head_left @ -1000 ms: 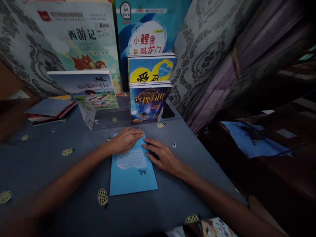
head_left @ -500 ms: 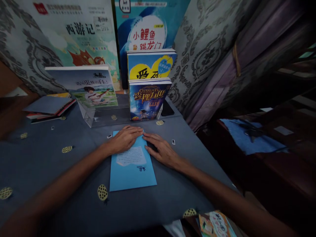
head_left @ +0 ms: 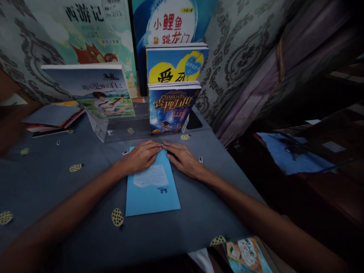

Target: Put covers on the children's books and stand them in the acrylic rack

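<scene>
A light blue book (head_left: 152, 201) with a pale text panel lies flat on the dark blue tablecloth (head_left: 93, 197). Over its far part rests my left hand (head_left: 144, 155), palm down with the fingers stretched out. My right hand (head_left: 183, 159) lies at the book's far right edge, fingers extended and touching the corner beside the left fingertips. A dark patch shows under the right fingers; I cannot tell whether it is a shadow or an object.
Beyond the hands, a clear stand (head_left: 99, 129) bears a book with a guitar player (head_left: 109, 94). Beside it stand a purple-blue book (head_left: 170, 110) and a yellow-and-blue book (head_left: 162, 60). Stacked books (head_left: 52, 115) lie left, a phone-like dark slab (head_left: 195, 119) right. A colourful book (head_left: 247, 254) is below.
The camera view has shifted slightly. My fingertips have slid a little along the book's far edge, and both hands stay on the blue book.
</scene>
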The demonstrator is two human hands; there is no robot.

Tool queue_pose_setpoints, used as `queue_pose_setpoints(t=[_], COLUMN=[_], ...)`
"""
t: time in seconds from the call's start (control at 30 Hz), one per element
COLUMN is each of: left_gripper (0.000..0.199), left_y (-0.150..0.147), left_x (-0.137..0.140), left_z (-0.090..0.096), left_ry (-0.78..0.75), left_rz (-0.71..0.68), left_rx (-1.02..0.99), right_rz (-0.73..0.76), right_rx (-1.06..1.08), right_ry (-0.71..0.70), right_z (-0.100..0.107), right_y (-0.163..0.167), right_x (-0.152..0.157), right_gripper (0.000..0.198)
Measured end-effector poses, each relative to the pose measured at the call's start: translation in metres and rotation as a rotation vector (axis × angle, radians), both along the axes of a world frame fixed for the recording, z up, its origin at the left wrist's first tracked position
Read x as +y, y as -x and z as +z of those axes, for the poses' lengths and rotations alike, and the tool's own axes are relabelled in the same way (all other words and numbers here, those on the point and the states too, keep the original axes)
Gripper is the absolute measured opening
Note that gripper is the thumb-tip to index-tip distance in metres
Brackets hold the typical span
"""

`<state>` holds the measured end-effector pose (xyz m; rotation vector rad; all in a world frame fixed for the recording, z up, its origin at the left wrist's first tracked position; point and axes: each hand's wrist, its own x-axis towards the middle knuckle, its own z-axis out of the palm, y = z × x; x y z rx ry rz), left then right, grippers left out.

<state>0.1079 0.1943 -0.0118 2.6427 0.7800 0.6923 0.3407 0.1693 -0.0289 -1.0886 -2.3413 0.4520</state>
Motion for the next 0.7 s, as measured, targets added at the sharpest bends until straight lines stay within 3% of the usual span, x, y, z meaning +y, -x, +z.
queue_pose_setpoints(t=[0.23,0.7], left_gripper=[0.031,0.032], left_y=[-0.001,-0.003], left_x=[-0.007,-0.015], left_z=[0.003,0.009], left_ry=[-0.307,-0.297], left_rz=[0.01,-0.142], left_rx=[0.193,0.157], right_rz=[0.012,0.025], right_rx=[0.01,-0.022], right_ry=[-0.02,-0.044], right_z=[-0.001,-0.002], right_y=[0.0,-0.001], right_x=[-0.001,-0.003], right_gripper=[0.045,0.045])
